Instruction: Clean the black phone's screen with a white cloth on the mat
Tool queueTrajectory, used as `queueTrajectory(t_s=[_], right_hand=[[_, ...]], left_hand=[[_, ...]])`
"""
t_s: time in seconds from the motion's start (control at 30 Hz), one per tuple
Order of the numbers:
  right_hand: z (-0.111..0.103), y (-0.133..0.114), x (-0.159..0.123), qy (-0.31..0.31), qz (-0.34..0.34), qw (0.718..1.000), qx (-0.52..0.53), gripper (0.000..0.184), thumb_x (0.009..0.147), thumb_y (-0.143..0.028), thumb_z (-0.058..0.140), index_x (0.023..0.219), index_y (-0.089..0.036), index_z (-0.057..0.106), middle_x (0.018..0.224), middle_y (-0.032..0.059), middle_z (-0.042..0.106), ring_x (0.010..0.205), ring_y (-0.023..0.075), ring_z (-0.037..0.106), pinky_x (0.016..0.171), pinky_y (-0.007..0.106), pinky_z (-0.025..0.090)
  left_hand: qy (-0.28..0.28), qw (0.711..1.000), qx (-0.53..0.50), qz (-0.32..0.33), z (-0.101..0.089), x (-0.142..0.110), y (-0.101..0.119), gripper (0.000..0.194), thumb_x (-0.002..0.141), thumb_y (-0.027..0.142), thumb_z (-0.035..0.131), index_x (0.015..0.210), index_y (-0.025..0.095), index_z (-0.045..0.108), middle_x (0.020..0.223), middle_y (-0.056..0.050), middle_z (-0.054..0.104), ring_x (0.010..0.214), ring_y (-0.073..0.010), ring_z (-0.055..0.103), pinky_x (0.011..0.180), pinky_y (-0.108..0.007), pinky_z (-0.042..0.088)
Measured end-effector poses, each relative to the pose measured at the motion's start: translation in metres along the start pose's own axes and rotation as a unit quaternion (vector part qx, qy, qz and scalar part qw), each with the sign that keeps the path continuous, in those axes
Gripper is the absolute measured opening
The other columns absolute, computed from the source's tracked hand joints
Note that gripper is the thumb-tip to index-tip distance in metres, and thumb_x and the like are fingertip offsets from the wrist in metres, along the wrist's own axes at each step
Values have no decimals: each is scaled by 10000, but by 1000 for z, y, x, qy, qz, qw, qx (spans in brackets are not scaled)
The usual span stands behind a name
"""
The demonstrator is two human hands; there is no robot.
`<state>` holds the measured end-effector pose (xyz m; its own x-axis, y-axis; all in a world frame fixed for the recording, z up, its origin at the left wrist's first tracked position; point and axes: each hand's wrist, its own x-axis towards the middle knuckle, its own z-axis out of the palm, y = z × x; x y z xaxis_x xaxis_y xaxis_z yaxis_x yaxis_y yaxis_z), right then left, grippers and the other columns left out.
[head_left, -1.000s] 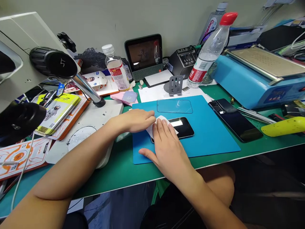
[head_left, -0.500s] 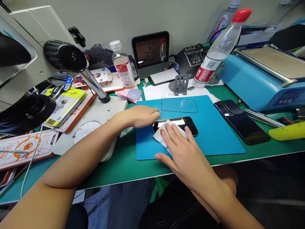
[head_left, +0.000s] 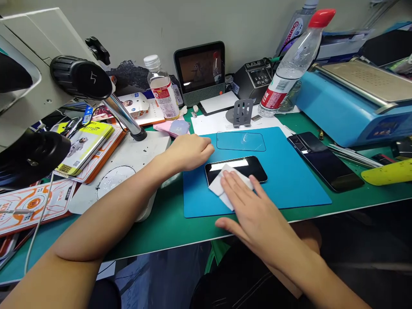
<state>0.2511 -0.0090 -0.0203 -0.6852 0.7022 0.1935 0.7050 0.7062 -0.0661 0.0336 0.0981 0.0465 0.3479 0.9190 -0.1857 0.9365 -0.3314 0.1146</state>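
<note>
My right hand (head_left: 254, 208) lies with its fingers stretched out, pressing a folded white wipe (head_left: 216, 187) onto the screen of a smartphone (head_left: 259, 168). Its thumb sticks out to the side, off the wipe. The phone rests face up on a blue mat (head_left: 299, 189), its glossy black screen reflecting light. Beside the phone's upper left corner, my left hand (head_left: 191, 151) is closed in a loose fist, its fingertips hidden underneath and nothing visible in it. Behind the phone lies a clear, black-edged glass screen protector (head_left: 240, 141).
Right of the mat lie a dark phone (head_left: 326, 161) and a yellow tool handle (head_left: 386, 172). A blue heated-plate machine (head_left: 341, 111) stands behind them. Bottles (head_left: 162, 92), a grey phone stand (head_left: 243, 113) and a smart display (head_left: 201, 71) line the back. A microscope stand (head_left: 124, 116) occupies the left.
My left hand has curled from flat, with its fingers by the phone's corner, into a fist slightly off the phone. My right hand and the wipe have shifted slightly toward me.
</note>
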Motion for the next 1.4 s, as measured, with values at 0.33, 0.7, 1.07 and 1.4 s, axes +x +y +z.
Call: queueTrajectory(t_s=[0.33,0.7,1.07,1.4], right_hand=[[2,1,37,-30,95,995,-5,996,949,-775,326,1558,8,406,1645,286,327,1545,430,303,1240,650,250],[-1,-9,16,-41,-4,998,47,916,965,-771,283,1590,-109,385,1689,137,282,1578,341,266,1238,678,248],[-1,39,9,-32,111,993,7,970,973,-771,223,1592,-34,352,1658,240,323,1562,379,286,1234,686,235],[3,-20,48,-52,38,996,68,1106,897,-834,366,1576,39,345,1673,265,238,1578,393,187,1279,565,243]], left_hand=[[-106,991,86,-12,3,0,-4,465,1005,311,271,971,137,701,1059,-194,760,987,-355,722,776,-407,531],[-113,989,97,-22,8,3,-5,491,1014,360,279,1062,152,721,1084,-184,764,979,-349,728,789,-421,545],[-116,988,99,-1,6,2,-4,521,1041,384,245,1023,152,711,1033,-169,767,913,-331,724,711,-388,515],[-112,983,137,42,8,-2,-3,434,1030,270,296,1060,156,714,1067,-170,761,945,-328,725,718,-377,497]])
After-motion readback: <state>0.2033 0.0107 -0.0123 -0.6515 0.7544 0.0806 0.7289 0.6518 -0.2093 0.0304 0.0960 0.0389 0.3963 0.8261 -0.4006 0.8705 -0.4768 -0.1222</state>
